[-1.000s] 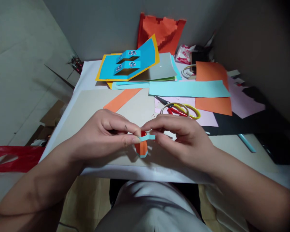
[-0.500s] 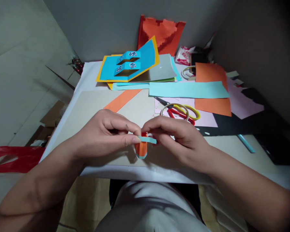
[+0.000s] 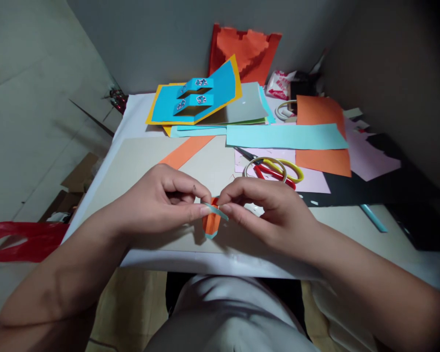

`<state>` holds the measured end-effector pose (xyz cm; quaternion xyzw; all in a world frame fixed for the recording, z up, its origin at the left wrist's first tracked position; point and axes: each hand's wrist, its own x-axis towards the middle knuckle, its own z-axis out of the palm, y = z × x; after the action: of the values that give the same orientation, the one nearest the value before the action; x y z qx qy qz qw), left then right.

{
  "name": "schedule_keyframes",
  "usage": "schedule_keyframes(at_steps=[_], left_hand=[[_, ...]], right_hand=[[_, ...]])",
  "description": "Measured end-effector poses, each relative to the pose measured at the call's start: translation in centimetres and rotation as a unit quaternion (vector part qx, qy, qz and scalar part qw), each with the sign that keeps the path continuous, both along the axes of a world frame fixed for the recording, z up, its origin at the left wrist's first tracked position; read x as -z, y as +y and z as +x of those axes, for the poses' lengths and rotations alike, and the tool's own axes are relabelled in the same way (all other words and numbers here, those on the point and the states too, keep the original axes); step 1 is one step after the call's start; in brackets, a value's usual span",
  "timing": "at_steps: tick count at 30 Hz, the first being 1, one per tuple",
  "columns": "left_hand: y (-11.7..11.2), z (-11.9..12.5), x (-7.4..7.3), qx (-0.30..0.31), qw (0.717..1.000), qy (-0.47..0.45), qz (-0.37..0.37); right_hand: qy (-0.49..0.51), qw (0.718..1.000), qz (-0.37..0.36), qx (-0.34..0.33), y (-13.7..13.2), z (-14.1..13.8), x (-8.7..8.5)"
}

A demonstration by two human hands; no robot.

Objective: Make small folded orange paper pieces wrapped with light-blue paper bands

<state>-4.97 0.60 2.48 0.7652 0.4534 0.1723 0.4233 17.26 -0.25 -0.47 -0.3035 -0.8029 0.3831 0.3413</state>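
Note:
A small folded orange paper piece (image 3: 210,225) with a light-blue lower edge hangs between my hands, above the front of the table. Across it runs a narrow light-blue paper strip (image 3: 217,211), slanting down to the right. My left hand (image 3: 168,198) pinches the strip's left end between thumb and forefinger. My right hand (image 3: 266,208) is closed at the right side, its thumb and forefinger pinching the upper part of the orange piece and touching the strip. The fingertips partly cover where the two papers meet.
Red-and-yellow-handled scissors (image 3: 275,171) lie beyond my right hand, with a tape ring (image 3: 258,160) over them. Behind are a light-blue paper band (image 3: 286,136), an orange sheet (image 3: 322,110) and a blue pop-up card (image 3: 168,103). An orange strip (image 3: 187,151) lies beyond my left hand.
The light-blue strip has turned from nearly level to slanting down at its right end. The orange piece has tilted and shifted slightly left, and my right fingertips have come closer to the strip.

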Motion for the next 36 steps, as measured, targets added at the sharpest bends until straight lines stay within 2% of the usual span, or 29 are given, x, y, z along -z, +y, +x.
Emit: schedule_keyframes(at_steps=[7,17,26,36], left_hand=[[-0.6,0.5,-0.1,-0.007,0.999,0.037,0.009],[-1.2,1.0,0.1,-0.070,0.996,0.055,-0.016],[-1.2,0.7,0.5,-0.123,0.992,0.030,0.008],[-1.4,0.8,0.5,-0.153,0.988,0.001,0.015]], right_hand=[[-0.017,0.999,0.045,0.008,0.0,-0.1,0.3],[-0.028,0.999,0.038,0.022,-0.2,-0.2,0.5],[-0.005,0.999,0.000,0.051,-0.4,-0.3,0.7],[-0.007,0.994,-0.096,0.056,-0.3,-0.5,0.3]])
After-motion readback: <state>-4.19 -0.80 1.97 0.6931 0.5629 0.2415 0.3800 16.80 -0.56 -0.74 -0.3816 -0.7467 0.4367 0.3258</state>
